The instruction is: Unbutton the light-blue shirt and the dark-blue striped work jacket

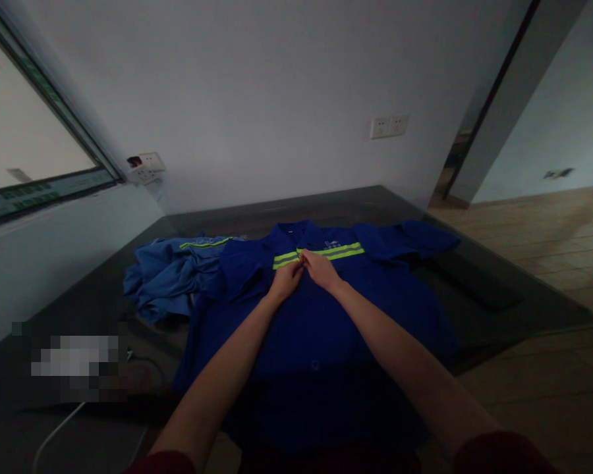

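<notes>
We have the dark-blue shirt [319, 329] laid out on the table [543, 317], mid-frame. Our left hand [285, 280] and right hand [319, 268] meet at its yellow-striped chest, each grip pinching the front opening. A crumpled lighter-blue garment [163, 276] lies beside it, left of centre.

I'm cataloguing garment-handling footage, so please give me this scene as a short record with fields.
Left hand: fingertips pinched at the front opening of the dark blue work shirt
Right hand: pinching the same spot
Shirt layout: front up, sleeves out, yellow-green reflective stripe across chest
Beside shirt, left: crumpled lighter blue garment
Surface: dark table
</notes>
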The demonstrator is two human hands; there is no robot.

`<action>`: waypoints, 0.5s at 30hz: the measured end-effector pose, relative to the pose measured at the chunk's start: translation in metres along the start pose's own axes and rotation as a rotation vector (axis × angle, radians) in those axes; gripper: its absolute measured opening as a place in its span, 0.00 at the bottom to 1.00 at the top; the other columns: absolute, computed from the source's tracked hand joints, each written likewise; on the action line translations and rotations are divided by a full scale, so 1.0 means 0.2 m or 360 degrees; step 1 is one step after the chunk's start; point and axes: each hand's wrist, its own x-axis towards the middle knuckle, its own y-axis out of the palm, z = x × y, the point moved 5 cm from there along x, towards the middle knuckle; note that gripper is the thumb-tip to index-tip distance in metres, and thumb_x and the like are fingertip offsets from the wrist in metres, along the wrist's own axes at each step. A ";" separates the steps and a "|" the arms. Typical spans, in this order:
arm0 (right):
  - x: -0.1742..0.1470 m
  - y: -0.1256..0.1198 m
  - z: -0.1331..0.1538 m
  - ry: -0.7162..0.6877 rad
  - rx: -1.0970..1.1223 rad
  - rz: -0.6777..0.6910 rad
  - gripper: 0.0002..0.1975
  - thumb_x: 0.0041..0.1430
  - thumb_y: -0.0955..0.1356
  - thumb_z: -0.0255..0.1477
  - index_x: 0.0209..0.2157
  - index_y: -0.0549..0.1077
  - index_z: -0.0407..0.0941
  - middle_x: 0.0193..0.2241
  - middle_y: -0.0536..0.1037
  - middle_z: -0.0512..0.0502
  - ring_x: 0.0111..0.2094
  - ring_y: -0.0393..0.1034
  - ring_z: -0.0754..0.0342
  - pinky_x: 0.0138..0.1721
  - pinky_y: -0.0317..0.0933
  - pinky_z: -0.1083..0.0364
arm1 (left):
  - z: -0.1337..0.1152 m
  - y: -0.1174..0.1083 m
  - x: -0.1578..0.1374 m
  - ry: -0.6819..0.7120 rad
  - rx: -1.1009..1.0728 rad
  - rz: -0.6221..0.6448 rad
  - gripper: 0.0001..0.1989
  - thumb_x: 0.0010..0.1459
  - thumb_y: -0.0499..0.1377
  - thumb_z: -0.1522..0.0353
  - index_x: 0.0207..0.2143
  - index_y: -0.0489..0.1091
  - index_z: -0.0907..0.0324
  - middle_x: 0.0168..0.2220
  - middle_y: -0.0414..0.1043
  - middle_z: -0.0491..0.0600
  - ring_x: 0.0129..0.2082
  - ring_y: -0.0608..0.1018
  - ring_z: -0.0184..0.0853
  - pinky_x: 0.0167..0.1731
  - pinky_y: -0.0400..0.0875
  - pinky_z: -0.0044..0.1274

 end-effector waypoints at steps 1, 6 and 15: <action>0.00 0.00 0.00 -0.0007 0.0019 -0.0002 0.10 0.55 0.61 0.18 0.36 0.67 0.45 0.32 0.74 0.46 0.33 0.67 0.51 0.34 0.54 0.56 | 0.00 0.00 0.00 0.0004 -0.0001 -0.0008 0.08 0.60 0.50 0.69 0.31 0.67 0.60 0.31 0.72 0.50 0.32 0.73 0.34 0.33 0.63 0.23; 0.00 0.00 0.01 -0.0075 0.0175 0.0018 0.10 0.55 0.61 0.18 0.37 0.66 0.46 0.32 0.74 0.47 0.34 0.67 0.51 0.36 0.55 0.56 | 0.01 0.00 0.00 -0.0128 0.0027 -0.0077 0.08 0.60 0.51 0.69 0.34 0.68 0.60 0.30 0.73 0.52 0.31 0.74 0.37 0.31 0.63 0.24; -0.01 0.00 0.02 0.0046 0.0143 -0.0068 0.11 0.52 0.60 0.17 0.35 0.65 0.46 0.31 0.74 0.47 0.32 0.67 0.50 0.34 0.55 0.56 | -0.03 -0.02 -0.01 0.0017 0.0057 -0.0053 0.08 0.60 0.50 0.71 0.32 0.68 0.59 0.32 0.73 0.52 0.33 0.74 0.36 0.34 0.64 0.24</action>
